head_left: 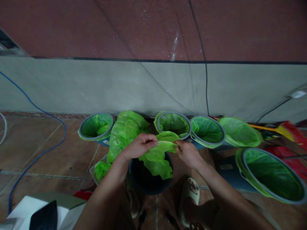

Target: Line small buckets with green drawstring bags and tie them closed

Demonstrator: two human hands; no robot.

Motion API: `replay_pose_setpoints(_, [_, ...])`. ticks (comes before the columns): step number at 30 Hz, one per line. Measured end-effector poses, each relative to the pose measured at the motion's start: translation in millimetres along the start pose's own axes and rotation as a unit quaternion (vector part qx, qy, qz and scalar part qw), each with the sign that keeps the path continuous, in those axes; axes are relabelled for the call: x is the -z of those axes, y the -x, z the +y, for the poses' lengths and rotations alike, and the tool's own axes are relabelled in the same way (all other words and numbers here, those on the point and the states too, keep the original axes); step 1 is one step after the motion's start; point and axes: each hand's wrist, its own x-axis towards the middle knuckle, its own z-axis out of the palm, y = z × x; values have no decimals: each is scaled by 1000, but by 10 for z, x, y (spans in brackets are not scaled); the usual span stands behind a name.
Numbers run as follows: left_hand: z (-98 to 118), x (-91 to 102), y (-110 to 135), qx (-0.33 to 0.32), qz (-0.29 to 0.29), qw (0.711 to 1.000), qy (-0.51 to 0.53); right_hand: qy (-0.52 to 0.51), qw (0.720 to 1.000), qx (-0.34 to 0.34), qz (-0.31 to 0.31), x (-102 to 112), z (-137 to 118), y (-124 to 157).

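Observation:
Between both hands a green plastic bag point(157, 161) is stretched at its upper edge and hangs down into a dark bin point(136, 179). My left hand point(141, 145) pinches the edge on the left side. On the right side my right hand point(188, 153) grips the same edge, with its fingers closed. The bin stands on the floor between the feet, and the bag covers part of its opening. Just left of it rises a large puffed-up green bag point(123, 132). Beyond the hands is a bin lined in green point(174, 124) with a grey rim.
More lined bins stand along the wall: one at left point(96, 126), one at right point(208, 131). A bin point(273, 175) lies tilted at far right, near a red and yellow tool point(285, 131). A blue hose point(35, 159) crosses the floor; a white box point(64, 207) sits lower left.

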Motion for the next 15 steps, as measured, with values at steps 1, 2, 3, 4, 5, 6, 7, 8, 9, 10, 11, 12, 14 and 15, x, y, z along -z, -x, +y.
replay_pose_setpoints(1, [13,31,12,9,8,1000,10,4,1000,-7,5,2,19,-3])
replay_pose_setpoints(2, [16,67,25,16,17,1000,16,4,1000,-12,11,10,42,-6])
replay_pose_setpoints(3, [9,107,38,22,27,999,16,2,1000,-15,16,24,69,-10])
replay_pose_setpoints(4, [-5,151,51,27,36,999,10,-2,1000,-17,19,44,99,-13])
replay_pose_setpoints(5, [-28,197,65,29,44,999,-6,-9,1000,-18,21,70,131,-16])
replay_pose_setpoints(6, [-56,244,79,29,50,998,-32,-18,999,-18,21,99,162,-17])
replay_pose_setpoints(7, [-90,289,92,29,57,995,-70,-28,999,-19,18,131,192,-16])
replay_pose_setpoints(8, [-128,331,103,30,64,991,-118,-40,999,-19,12,163,221,-13])
replay_pose_setpoints(9, [-168,368,113,33,72,982,-170,-53,998,-19,5,193,246,-8])
replay_pose_setpoints(10, [-209,400,120,35,81,971,-221,-63,998,-18,-5,220,267,0])
replay_pose_setpoints(11, [-251,428,125,37,90,959,-267,-71,997,-16,-16,242,284,9])
replay_pose_setpoints(12, [-292,451,128,38,98,946,-308,-77,997,-13,-29,260,296,19])
replay_pose_setpoints(14, [-364,482,127,42,111,920,-373,-89,994,-7,-55,282,302,39])
replay_pose_setpoints(15, [-391,488,124,46,117,908,-400,-99,993,-3,-68,286,296,47])
